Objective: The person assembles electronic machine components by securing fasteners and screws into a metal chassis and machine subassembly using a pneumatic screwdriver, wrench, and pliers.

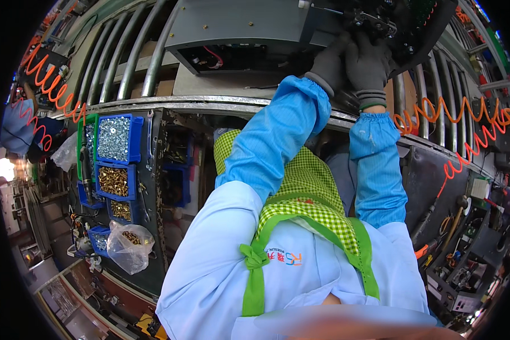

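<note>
A dark grey metal machine housing point(238, 25) lies across the roller line at the top of the view. Both my hands wear grey gloves and reach side by side into its right part. My left hand point(330, 63) is closed, its fingertips meeting dark parts just below a metal latch-like mechanism point(375, 24). Right next to it, my right hand point(370, 67) has its fingers bent and drawn together beneath that mechanism. Whatever the fingers pinch is hidden by the gloves and the dark inside. A red wire point(212, 55) shows in an opening at the housing's lower front.
Metal rollers point(133, 56) run on both sides of the housing. At left, blue bins point(117, 139) hold screws and washers, with a wrench point(150, 133) and a plastic bag point(131, 246) nearby. Orange coiled hoses point(464, 116) hang on both sides. A tool box point(458, 263) stands at right.
</note>
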Motion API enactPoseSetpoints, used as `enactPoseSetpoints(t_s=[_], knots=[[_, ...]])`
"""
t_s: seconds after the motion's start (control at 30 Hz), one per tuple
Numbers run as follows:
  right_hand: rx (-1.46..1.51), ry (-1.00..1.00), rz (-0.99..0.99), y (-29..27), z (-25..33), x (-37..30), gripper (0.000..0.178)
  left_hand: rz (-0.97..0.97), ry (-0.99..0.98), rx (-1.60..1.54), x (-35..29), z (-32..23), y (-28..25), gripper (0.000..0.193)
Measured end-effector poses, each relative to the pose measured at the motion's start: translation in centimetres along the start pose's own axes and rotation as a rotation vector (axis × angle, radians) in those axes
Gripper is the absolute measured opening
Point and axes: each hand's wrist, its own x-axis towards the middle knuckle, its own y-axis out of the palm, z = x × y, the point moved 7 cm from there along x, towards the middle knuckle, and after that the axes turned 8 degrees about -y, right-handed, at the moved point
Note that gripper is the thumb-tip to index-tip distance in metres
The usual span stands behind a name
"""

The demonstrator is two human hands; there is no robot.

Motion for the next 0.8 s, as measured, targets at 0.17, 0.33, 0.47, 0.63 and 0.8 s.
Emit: enactPoseSetpoints(t_s=[0.17,0.33,0.47,0.63,0.8], knots=[[-0.103,0.048,0.01,2.1,-1.2,-0.1,0.038,0.01,0.054,0.059,-0.5,-0.1,0.4,0.055],[-0.084,0.031,-0.149,0.6,0.1,0.1,0.032,-0.028,0.055,0.084,-0.2,-0.2,-0.1,0.055],[-0.151,-0.006,-0.257,0.8,-0.8,-0.6,0.031,0.027,-0.031,0.024,-0.4,0.7,1.3,0.053],[-0.122,-0.037,-0.192,0.6,-0.2,-0.4,0.036,0.006,0.117,0.109,0.2,-0.2,-0.3,0.05],[-0.124,-0.139,-0.328,-0.2,0.6,-1.2,0.035,-0.019,0.121,0.086,-0.5,-0.5,0.9,0.049]])
